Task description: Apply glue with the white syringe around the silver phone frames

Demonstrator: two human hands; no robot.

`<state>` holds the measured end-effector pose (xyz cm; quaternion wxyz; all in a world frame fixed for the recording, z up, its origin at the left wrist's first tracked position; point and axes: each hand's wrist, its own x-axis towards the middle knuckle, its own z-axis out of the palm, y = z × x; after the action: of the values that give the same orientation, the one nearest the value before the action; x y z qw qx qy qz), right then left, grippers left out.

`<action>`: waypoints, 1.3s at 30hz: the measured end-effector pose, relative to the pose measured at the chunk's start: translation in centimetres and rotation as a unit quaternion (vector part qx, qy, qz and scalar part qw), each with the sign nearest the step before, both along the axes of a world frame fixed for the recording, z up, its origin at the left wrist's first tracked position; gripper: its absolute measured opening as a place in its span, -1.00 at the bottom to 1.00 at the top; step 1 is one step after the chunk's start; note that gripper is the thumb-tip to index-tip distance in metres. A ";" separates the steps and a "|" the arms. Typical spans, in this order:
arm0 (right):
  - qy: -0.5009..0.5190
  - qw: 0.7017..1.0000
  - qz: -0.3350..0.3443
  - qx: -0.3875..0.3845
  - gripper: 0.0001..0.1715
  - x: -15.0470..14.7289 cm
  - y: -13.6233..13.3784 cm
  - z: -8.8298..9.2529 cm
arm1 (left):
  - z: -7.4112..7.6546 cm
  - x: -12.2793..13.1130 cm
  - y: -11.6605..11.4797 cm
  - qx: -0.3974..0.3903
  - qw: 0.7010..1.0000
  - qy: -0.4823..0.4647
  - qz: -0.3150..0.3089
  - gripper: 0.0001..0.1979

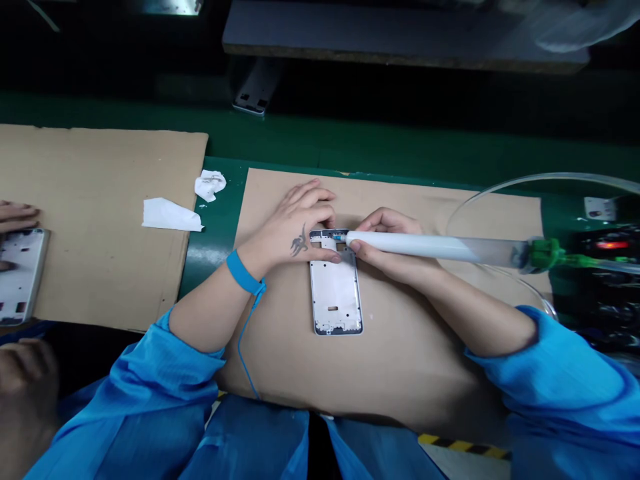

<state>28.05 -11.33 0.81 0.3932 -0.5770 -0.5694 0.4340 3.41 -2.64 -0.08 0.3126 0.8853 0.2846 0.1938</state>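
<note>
A white phone frame (336, 293) lies lengthwise on a cardboard sheet (400, 347) in front of me. My left hand (293, 227) rests on the frame's top left corner, fingers bent and pressing it down. A blue strap with a cord circles that wrist (243, 272). My right hand (387, 243) is closed around a white dispensing syringe (430, 245). Its blue tip touches the frame's top edge. A green fitting (545, 254) and a clear hose (500, 190) run off the syringe's rear end to the right.
Another cardboard sheet (100, 220) lies at left with torn white paper (170, 215) and a crumpled wad (210, 184). Another person's hands (17, 217) hold a second phone frame (17, 273) at far left. A third frame (253, 100) lies on the green belt (400, 150) behind.
</note>
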 end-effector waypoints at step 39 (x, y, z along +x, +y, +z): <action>-0.019 0.999 -0.034 0.013 -0.42 -0.2 0.0 0.0 | -0.5 0.0 0.0 0.013 1.000 -0.011 -0.002 -0.29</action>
<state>27.84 -11.34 0.79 0.4039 -0.5991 -0.5625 0.4019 3.39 -2.63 -0.55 0.3041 0.8878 0.2769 0.2065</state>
